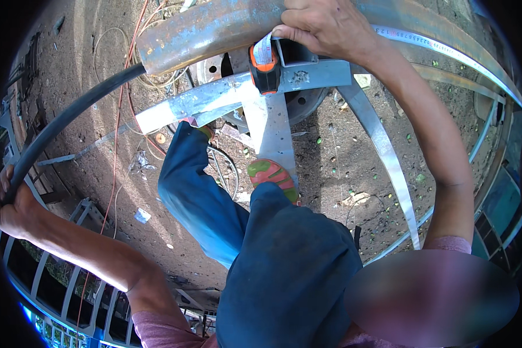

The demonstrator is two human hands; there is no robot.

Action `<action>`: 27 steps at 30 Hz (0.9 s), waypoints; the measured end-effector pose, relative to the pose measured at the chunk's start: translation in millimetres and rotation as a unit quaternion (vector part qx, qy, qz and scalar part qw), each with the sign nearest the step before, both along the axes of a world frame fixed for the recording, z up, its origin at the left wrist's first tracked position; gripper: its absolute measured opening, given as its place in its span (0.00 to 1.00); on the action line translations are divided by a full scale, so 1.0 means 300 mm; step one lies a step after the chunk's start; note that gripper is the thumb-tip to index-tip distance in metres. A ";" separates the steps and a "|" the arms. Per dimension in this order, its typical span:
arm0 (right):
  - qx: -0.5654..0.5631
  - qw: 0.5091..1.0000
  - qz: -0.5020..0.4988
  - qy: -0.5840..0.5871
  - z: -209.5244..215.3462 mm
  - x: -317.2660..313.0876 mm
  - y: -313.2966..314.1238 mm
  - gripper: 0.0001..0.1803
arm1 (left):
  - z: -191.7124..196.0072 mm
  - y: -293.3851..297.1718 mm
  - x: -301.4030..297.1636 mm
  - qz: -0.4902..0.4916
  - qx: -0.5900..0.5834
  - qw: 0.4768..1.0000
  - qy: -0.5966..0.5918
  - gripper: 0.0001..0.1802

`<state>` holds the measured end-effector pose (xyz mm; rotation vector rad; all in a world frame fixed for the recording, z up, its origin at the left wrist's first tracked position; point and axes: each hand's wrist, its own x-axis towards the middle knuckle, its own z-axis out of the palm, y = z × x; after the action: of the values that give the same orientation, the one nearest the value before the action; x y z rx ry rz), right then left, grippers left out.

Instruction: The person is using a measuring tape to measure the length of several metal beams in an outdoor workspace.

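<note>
The left grip [16,210] clasps the long black round bar [75,112], while the right grip [326,24] holds the white measuring blade [264,50] against the rusty curved steel pipe [206,36], beside the orange-and-black tape measure [265,76].

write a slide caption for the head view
Left hand grips a curved black bar; right hand holds a tape-measure blade at a rusty curved pipe.

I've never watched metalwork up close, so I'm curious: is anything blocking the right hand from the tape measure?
Nothing visible is: the thumb of the right hand is at the pale blade, which curves down to the orange-and-black tape measure.
</note>
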<state>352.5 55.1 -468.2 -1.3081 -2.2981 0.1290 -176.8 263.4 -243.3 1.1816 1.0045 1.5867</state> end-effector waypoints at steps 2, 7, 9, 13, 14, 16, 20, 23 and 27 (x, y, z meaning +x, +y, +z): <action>0.005 1.000 -0.002 0.003 0.005 -0.001 -0.001 0.18 | -0.011 0.001 -0.006 -0.022 -0.010 1.000 -0.002 0.14; -0.008 1.000 -0.003 -0.001 0.016 0.002 0.003 0.18 | -0.016 -0.012 -0.035 0.026 -0.015 0.998 -0.050 0.12; -0.004 1.000 0.001 0.009 0.018 0.005 0.008 0.19 | -0.018 -0.017 -0.048 -0.004 -0.007 0.998 -0.068 0.12; -0.025 1.000 -0.002 -0.006 0.021 0.005 0.013 0.19 | -0.017 -0.028 -0.034 0.027 -0.011 0.998 -0.064 0.12; -0.035 0.999 -0.003 -0.009 0.022 0.004 0.015 0.19 | -0.010 -0.027 -0.040 0.033 -0.012 0.998 -0.056 0.12; -0.037 0.999 0.000 -0.007 0.025 0.003 0.019 0.20 | -0.002 -0.025 -0.044 0.043 -0.015 0.998 -0.042 0.12; 0.308 0.950 0.052 0.015 -0.119 0.022 0.082 0.20 | -0.021 -0.045 -0.004 0.036 0.004 0.997 -0.070 0.10; 0.281 0.957 0.057 0.033 -0.107 0.013 0.079 0.20 | -0.006 -0.025 -0.029 0.078 -0.010 0.997 0.020 0.12; -0.082 0.996 -0.008 -0.021 0.055 -0.013 0.025 0.19 | -0.033 -0.059 0.074 0.107 0.018 0.992 -0.059 0.10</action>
<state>348.6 62.8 -451.6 -1.4211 -2.3540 0.2921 -154.7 245.6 -253.3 1.0178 1.0575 1.8271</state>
